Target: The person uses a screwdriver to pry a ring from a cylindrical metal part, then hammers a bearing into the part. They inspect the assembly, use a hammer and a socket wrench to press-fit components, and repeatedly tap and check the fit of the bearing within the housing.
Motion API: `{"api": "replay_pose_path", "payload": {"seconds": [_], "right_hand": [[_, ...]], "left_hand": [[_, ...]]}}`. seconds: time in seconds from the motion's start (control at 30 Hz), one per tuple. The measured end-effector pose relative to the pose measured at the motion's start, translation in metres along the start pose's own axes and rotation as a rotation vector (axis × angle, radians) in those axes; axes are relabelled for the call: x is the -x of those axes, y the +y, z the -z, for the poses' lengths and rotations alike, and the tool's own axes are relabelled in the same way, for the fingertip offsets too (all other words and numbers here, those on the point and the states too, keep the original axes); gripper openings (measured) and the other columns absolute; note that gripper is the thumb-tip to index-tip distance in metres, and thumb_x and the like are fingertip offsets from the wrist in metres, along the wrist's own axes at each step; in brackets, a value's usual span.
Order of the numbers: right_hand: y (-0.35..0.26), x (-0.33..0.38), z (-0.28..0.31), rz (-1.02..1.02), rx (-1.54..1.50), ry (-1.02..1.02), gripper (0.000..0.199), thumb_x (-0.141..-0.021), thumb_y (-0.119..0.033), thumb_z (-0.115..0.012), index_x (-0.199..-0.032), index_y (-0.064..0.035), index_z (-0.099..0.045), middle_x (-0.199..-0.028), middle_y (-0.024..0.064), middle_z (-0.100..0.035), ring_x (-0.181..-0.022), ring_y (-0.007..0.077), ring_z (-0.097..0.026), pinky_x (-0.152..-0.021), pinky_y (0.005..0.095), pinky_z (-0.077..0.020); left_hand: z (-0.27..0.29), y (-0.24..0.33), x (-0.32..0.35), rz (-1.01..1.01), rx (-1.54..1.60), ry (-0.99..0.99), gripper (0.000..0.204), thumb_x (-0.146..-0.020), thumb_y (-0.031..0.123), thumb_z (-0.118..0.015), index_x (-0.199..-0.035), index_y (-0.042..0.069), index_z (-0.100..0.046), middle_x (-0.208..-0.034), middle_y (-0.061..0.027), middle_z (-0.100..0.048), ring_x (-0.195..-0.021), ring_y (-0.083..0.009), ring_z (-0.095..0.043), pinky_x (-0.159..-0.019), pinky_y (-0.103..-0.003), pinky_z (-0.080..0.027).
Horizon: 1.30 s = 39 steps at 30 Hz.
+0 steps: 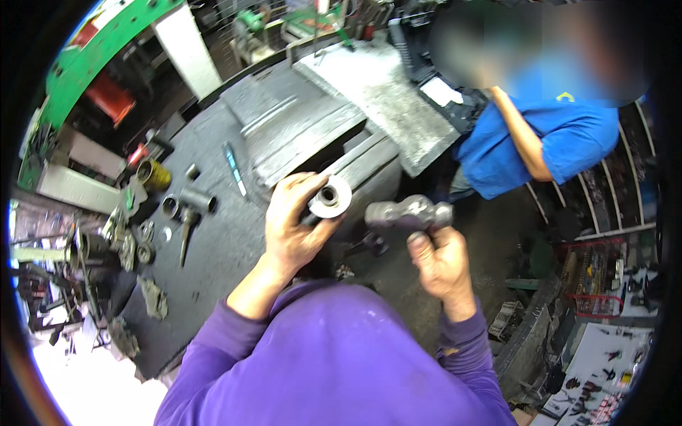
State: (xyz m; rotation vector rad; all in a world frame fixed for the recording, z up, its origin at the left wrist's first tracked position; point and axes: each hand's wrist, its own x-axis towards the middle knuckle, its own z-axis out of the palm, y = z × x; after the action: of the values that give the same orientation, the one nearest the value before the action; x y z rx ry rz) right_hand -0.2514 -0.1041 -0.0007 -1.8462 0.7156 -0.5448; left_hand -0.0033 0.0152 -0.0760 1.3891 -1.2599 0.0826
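- Right hand (442, 261) fisted around a hammer handle; grey hammer head (408, 213) sits just above the knuckles.
- Left hand (295, 220) wrapped around a metal cylinder (329, 198), its round bored end facing up, near the hammer head.
- Dark table (227, 248) left, scattered with metal parts (188, 202).
- Beyond: person in blue shirt (561, 142).

Purple long sleeves pushed up the forearms, seemingly a sweatshirt; bare hands.
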Motion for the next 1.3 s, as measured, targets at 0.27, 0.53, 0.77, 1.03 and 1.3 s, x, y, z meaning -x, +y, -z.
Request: {"api": "replay_pose_path", "payload": {"seconds": [0.27, 0.53, 0.77, 1.03, 1.3], "right_hand": [[-0.06, -0.016, 0.004, 0.21, 0.366, -0.003, 0.039, -0.106, -0.039, -0.07, -0.116, -0.001, -0.073, -0.082, 0.019, -0.074, -0.071, 0.0376, -0.074, -0.064, 0.0409, -0.0548], [-0.076, -0.032, 0.003, 0.252, 0.432, -0.022, 0.037, -0.107, -0.038, -0.068, -0.119, -0.0033, -0.07, -0.089, 0.0188, -0.076, -0.08, 0.0423, -0.075, -0.068, 0.0435, -0.057], [-0.087, -0.041, 0.002, 0.282, 0.577, -0.095, 0.035, -0.107, -0.04, -0.067, -0.117, -0.0069, -0.07, -0.089, 0.0181, -0.076, -0.08, 0.0437, -0.074, -0.067, 0.0462, -0.0571], [-0.094, -0.047, -0.001, 0.323, 0.633, -0.101, 0.034, -0.106, -0.038, -0.068, -0.118, -0.0062, -0.069, -0.088, 0.0198, -0.075, -0.077, 0.0449, -0.073, -0.066, 0.05, -0.0575], [-0.088, -0.046, -0.003, 0.389, 0.605, -0.052, 0.033, -0.103, -0.038, -0.071, -0.114, -0.0073, -0.071, -0.085, 0.0179, -0.075, -0.074, 0.042, -0.073, -0.064, 0.0468, -0.0577]], "left_hand": [[-0.003, 0.012, -0.003, 0.064, -0.034, 0.033, 0.064, -0.077, -0.001, -0.091, -0.136, 0.002, -0.067, -0.133, -0.0166, -0.071, -0.123, -0.0303, -0.069, -0.106, -0.039, -0.054], [-0.007, 0.017, -0.006, 0.149, 0.004, 0.054, 0.061, -0.079, -0.001, -0.09, -0.136, 0.002, -0.068, -0.13, -0.0147, -0.072, -0.122, -0.0259, -0.07, -0.106, -0.037, -0.054], [-0.005, 0.019, -0.011, 0.14, 0.023, 0.074, 0.058, -0.076, -0.002, -0.087, -0.13, 0.006, -0.071, -0.126, -0.0121, -0.075, -0.118, -0.0293, -0.071, -0.103, -0.039, -0.056], [-0.004, 0.019, -0.011, 0.129, -0.008, 0.071, 0.058, -0.076, -0.008, -0.083, -0.131, 0.002, -0.072, -0.125, -0.0153, -0.074, -0.117, -0.0271, -0.073, -0.101, -0.036, -0.057], [-0.005, 0.02, -0.014, 0.108, -0.028, 0.102, 0.059, -0.072, -0.004, -0.085, -0.128, 0.007, -0.072, -0.124, -0.0108, -0.077, -0.113, -0.0317, -0.072, -0.098, -0.041, -0.058]]}}
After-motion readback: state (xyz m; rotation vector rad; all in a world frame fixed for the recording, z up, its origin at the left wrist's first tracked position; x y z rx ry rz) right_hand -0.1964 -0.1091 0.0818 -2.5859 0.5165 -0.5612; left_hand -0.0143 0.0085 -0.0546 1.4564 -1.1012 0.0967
